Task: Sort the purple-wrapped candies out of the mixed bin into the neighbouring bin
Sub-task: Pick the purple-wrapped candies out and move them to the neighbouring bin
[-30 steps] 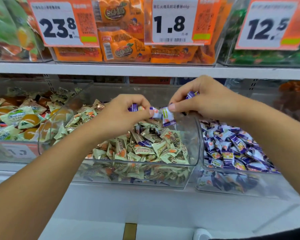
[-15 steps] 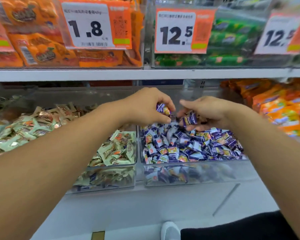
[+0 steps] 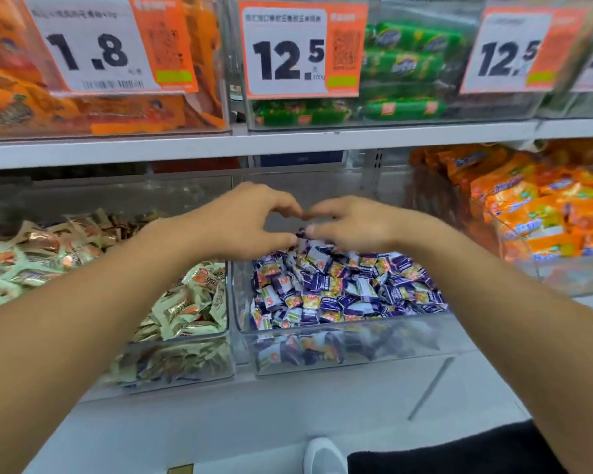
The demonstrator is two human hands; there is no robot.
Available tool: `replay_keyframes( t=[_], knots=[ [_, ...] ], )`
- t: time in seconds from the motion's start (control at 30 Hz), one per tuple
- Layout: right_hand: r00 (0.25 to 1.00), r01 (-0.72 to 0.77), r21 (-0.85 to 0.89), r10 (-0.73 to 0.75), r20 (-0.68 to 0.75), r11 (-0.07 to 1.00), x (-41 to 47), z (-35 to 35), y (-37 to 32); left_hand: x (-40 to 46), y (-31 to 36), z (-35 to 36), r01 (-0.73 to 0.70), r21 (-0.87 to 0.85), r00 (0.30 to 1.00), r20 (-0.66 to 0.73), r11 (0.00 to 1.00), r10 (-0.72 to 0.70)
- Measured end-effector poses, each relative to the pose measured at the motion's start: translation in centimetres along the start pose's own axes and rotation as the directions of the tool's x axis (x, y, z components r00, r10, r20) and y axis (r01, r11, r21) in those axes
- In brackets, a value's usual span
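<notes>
Shop shelving (image 3: 288, 145) in white metal, two tiers, orange price tags (image 3: 302, 53) above. Lower tier: clear mixed bin (image 3: 185, 354) of pale green-wrapped candies (image 3: 185, 302), purple strays visible low against its front wall; neighbouring bin (image 3: 356, 350) touching its right side, heaped with purple-wrapped candies (image 3: 339, 289). Left hand (image 3: 243, 224) and right hand (image 3: 353, 224): both over the purple heap's rear, fingers loosely spread, gripping nothing discernible; blur obscures one candy at the fingertips. Advice: release low over the heap, clear of the shared wall. Open room: above both bins, beneath the upper shelf.
</notes>
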State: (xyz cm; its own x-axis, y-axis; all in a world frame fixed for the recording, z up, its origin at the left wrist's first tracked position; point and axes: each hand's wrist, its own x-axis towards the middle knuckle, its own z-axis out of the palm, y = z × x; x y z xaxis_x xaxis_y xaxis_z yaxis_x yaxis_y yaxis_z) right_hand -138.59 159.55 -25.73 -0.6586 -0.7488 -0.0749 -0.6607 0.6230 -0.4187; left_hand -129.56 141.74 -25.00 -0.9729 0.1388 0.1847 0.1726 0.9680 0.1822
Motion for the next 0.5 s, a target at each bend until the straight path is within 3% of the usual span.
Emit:
replay_keyframes(
  t=[0.07, 0.13, 0.23, 0.5],
  knots=[
    [0.976, 0.107, -0.269, -0.049, 0.213, 0.957, 0.0, 2.2, -1.4, -1.7, -0.7, 0.2, -0.011, -0.029, 0.999, -0.053, 1.0, 0.01],
    [0.936, 0.093, -0.424, 0.066, 0.345, 0.901, -0.2, 4.0, -2.3, -2.9, -1.1, 0.7, -0.016, -0.09, 0.996, -0.088, 0.996, 0.008],
    [0.921, -0.048, -0.518, 0.239, 0.309, 0.854, 0.1, 4.1, -1.8, -3.1, -1.3, 1.4, 0.006, -0.112, 0.995, -0.097, 0.994, -0.017],
    [0.818, -0.435, -0.424, 0.546, 0.182, 0.794, -1.1, 1.4, 5.9, -3.5, -1.1, 1.3, -0.008, -0.141, 0.998, -0.069, 0.99, -0.002]
  ],
)
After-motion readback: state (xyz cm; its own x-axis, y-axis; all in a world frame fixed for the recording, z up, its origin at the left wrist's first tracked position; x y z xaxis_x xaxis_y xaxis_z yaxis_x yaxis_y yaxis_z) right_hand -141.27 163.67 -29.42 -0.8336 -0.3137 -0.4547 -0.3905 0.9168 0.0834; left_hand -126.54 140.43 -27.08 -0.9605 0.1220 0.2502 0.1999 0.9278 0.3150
